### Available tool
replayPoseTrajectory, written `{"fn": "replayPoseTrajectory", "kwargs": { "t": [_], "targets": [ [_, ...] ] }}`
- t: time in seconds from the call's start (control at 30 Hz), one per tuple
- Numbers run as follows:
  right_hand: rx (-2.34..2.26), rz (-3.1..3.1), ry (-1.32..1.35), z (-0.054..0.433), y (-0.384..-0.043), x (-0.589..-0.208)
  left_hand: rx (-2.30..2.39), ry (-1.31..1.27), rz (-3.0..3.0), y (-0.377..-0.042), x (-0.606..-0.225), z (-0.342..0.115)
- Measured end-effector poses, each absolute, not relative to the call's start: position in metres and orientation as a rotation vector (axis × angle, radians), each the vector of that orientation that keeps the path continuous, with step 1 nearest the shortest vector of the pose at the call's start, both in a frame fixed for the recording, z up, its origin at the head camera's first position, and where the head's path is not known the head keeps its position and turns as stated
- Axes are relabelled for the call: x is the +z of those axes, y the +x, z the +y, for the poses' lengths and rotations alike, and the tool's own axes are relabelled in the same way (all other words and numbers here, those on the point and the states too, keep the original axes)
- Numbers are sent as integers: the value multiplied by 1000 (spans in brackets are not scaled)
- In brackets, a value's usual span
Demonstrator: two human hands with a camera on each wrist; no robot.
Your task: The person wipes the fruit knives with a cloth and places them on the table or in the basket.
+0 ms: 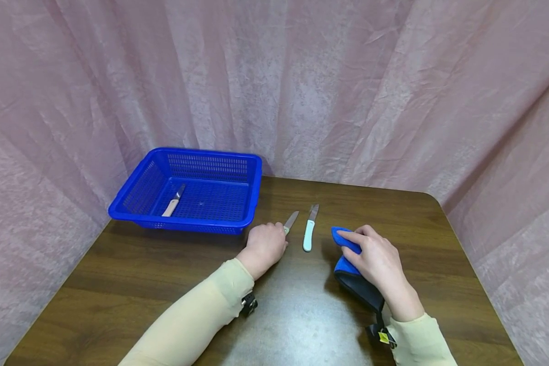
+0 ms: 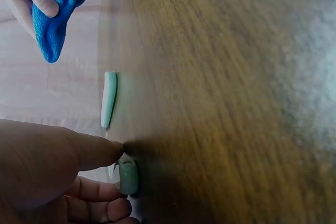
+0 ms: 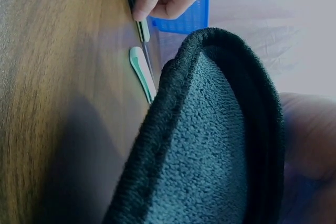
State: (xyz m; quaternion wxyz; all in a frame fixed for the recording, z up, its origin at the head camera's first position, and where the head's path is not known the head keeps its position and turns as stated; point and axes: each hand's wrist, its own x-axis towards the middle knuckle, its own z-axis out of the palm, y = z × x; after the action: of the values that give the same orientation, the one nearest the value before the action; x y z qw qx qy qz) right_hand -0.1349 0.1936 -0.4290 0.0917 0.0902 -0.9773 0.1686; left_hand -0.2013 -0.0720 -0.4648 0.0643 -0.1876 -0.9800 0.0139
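My left hand (image 1: pixel 266 243) is at a knife with a green handle (image 2: pixel 128 176) close over the table, its curled fingers and thumb around the handle. The blade (image 1: pixel 292 219) points away past my fingers. Just right of it lies a second knife (image 1: pixel 308 235), with a pale turquoise handle and its blade toward the curtain. My right hand (image 1: pixel 378 258) grips a folded blue cloth (image 1: pixel 347 265) between thumb and fingers. A dark side of the cloth (image 3: pixel 205 145), with a thick black border, fills much of the right wrist view.
A blue plastic basket (image 1: pixel 219 223) stands at the back left, with a white-handled knife (image 1: pixel 171 206) lying inside it. The brown wooden table (image 1: pixel 444 284) has a rounded far right corner. Pink curtains (image 1: pixel 302 91) hang behind and beside the table.
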Motion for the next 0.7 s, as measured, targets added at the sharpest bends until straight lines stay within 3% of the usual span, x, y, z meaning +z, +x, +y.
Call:
{"fn": "replayPoseTrajectory", "kwargs": {
  "t": [0.7],
  "targets": [
    [497,-2906,268,194,-131,-428,-44,-524,-2745,-193,-465,-71]
  ]
}}
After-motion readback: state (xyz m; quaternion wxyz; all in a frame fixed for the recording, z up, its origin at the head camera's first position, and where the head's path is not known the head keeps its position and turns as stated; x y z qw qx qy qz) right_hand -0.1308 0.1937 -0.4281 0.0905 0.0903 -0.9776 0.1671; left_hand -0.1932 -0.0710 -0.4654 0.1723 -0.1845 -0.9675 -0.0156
